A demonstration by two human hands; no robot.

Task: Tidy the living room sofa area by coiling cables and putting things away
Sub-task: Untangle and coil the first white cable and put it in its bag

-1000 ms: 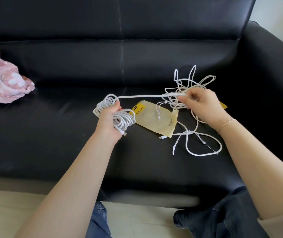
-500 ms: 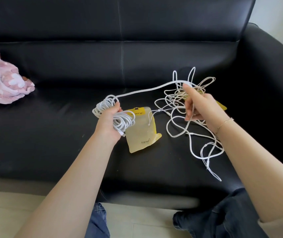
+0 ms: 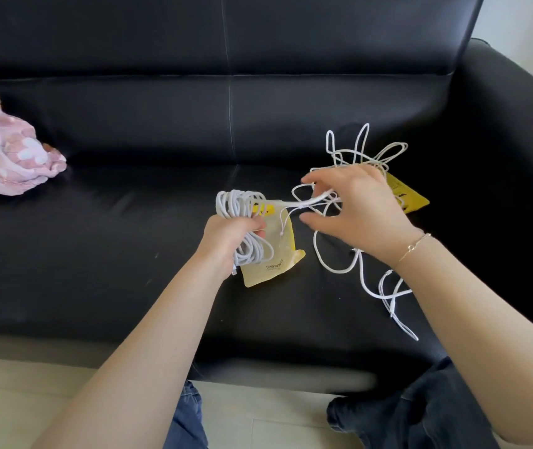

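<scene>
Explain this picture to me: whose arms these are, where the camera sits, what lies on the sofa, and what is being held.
There is no machine here. A person wears a camera on the head, so you look forward and down at their own arms. The left hand grips a coiled bundle of white cable. One strand runs from it to the right hand, whose fingers guide it out of a loose tangle of white cable lying on the black sofa. A yellowish pouch lies under the left hand, a yellow packet beyond the right hand, and pink cloth at far left.
</scene>
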